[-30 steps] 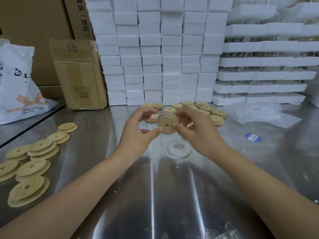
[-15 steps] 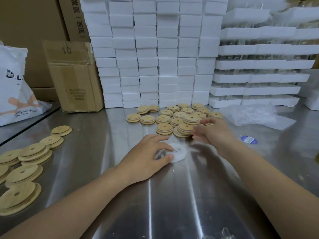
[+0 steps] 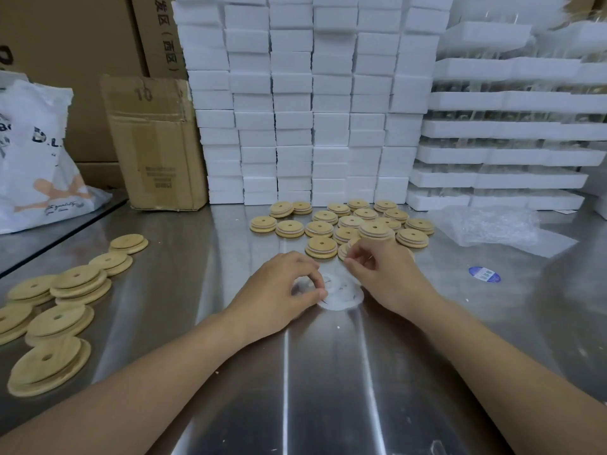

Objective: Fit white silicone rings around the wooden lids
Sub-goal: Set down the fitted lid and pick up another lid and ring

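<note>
A small pile of white silicone rings (image 3: 340,295) lies on the steel table (image 3: 328,372) in front of me. My left hand (image 3: 279,290) rests on its left side, thumb and forefinger pinching one ring. My right hand (image 3: 382,274) is at the pile's far right edge, fingers curled and pinching at a ring there. Just behind the hands stands a cluster of wooden lids (image 3: 348,224) with white rings on them. Several bare wooden lids (image 3: 62,307), each with a centre hole, lie stacked at the left.
Stacks of white foam boxes (image 3: 312,110) form a wall at the back. A cardboard box (image 3: 157,142) and a white plastic bag (image 3: 36,159) stand back left. A clear plastic bag (image 3: 492,226) and a blue sticker (image 3: 484,274) lie right.
The lid held up between both hands a second ago is now down with the cluster. Both hands have dropped to the ring pile, the right coming back from the lids.
</note>
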A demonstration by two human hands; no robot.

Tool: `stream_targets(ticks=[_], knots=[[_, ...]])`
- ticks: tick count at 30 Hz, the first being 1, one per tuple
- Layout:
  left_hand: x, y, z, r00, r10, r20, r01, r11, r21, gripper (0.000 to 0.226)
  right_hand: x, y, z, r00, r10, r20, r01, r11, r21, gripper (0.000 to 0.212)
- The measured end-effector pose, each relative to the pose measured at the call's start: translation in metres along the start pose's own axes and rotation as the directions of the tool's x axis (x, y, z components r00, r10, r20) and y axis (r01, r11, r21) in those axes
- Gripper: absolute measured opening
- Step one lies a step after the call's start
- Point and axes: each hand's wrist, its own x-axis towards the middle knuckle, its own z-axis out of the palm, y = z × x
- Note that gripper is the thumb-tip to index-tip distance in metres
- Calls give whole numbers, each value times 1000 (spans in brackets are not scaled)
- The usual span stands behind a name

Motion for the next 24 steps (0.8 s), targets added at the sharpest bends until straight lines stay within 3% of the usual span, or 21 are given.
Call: stream_targets(ticks=[2, 5, 8, 10, 12, 15, 18, 19, 22, 24], knots=[[1, -1, -5, 1000, 2, -17, -3, 998, -63, 15, -2, -5, 3, 993, -104, 52, 105, 994, -14, 7], [5, -11, -26, 986, -64, -155, 53, 996, -73, 11, -8, -12, 6, 966, -227, 127, 233, 972, -34, 17], [1, -42, -62, 921, -173, -349, 252, 948, 194, 15, -12, -19, 10, 944, -262, 202, 273, 962, -27, 28], [-6, -68, -87, 872, -223, -435, 426, 784, 451, 27, -12, -22, 12, 936, -252, 248, 276, 959, -68, 34], [-13, -92, -105, 807, -415, -421, 590, 589, 552, 46, -11, -22, 13, 935, -244, 258, 273, 959, -81, 36], [-22, -114, -121, 593, -722, -357, 756, 346, 556, 68, -11, -22, 12, 938, -236, 255, 261, 963, -69, 35], [-27, -120, -125, 469, -825, -316, 820, 274, 503, 74, -11, -22, 12, 936, -237, 259, 264, 962, -76, 33], [-27, -118, -124, 485, -819, -307, 813, 293, 504, 70, -11, -22, 12, 936, -235, 264, 264, 962, -78, 34], [-24, -111, -121, 670, -669, -321, 724, 494, 482, 52, -11, -22, 12, 935, -226, 275, 257, 963, -81, 34], [-21, -104, -119, 743, -572, -348, 668, 601, 438, 50, -11, -23, 12, 935, -224, 275, 254, 964, -80, 33]])
